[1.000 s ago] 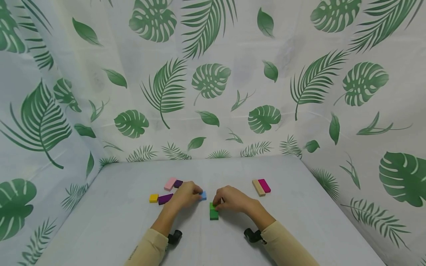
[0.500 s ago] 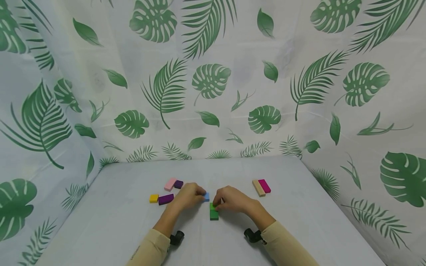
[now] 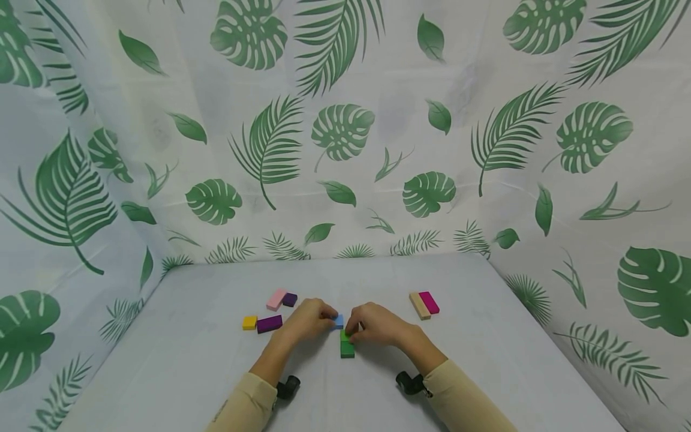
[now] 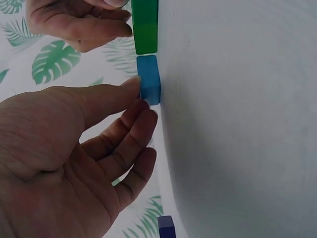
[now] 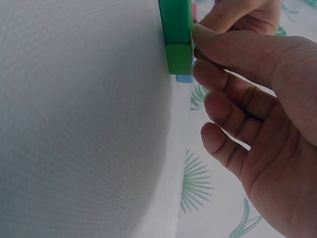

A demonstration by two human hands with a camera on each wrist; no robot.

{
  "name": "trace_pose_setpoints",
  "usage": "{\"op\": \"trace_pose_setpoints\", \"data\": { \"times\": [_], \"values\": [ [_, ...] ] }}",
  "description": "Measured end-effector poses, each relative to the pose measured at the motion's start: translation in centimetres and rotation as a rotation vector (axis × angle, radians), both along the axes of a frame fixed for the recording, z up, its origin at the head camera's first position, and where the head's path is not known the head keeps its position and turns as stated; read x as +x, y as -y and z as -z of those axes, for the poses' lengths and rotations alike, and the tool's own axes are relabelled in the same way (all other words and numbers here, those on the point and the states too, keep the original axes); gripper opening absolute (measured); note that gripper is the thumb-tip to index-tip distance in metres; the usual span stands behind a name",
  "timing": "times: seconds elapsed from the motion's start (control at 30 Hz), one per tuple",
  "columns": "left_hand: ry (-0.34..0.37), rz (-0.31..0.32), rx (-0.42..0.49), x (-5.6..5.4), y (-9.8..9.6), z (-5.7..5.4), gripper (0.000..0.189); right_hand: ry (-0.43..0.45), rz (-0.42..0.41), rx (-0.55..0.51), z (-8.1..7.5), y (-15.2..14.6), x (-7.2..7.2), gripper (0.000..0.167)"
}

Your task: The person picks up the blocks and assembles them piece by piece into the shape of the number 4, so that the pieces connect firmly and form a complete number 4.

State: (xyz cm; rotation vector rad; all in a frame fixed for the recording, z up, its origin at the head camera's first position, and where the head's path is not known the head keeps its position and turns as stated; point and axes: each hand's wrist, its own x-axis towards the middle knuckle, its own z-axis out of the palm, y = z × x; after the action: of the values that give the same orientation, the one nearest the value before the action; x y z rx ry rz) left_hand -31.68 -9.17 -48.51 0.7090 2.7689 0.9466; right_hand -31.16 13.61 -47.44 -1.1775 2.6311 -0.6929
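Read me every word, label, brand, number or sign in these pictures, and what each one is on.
No text can be read in any view.
Left sleeve: a small dark mark that may be lettering, too small and blurred to read.
Blue block, light green block and dark green block: no lettering on the faces that show.
Backdrop: printed leaves only.
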Motion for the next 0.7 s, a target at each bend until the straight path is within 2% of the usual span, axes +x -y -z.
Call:
{"op": "trace_pose_setpoints", "data": {
  "times": [0.2,0.7],
  "values": [
    [0.001,0.016,0.004,0.08,-0.2,-0.02,0.024,0.006,0.004,-0.002,-0.01,-0.04,0.09,0.011],
    [-0.048,0.05,-0.006,0.09,-0.38,0.4,0.024,0.002,0.011,0.002,-0.11,0.04,0.08,0.009]
  ]
}}
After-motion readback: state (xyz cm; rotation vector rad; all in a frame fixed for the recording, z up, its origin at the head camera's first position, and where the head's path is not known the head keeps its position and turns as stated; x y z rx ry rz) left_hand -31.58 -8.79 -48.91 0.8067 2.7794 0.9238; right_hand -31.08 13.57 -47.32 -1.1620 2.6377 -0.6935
